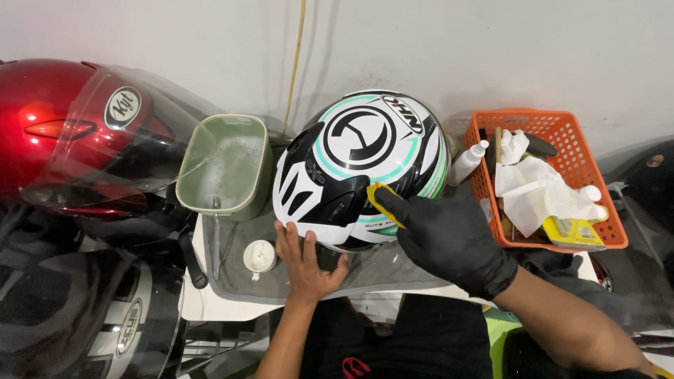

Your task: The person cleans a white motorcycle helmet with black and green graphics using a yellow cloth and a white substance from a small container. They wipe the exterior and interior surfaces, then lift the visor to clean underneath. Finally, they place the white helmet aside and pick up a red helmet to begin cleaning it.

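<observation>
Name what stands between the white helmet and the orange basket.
In the head view, a small white squeeze bottle stands between the white helmet and the orange basket.

The helmet is white with black panels and mint-green rings. The right hand wears a black glove and holds a yellow sponge. The basket is orange; another helmet is glossy red.
</observation>
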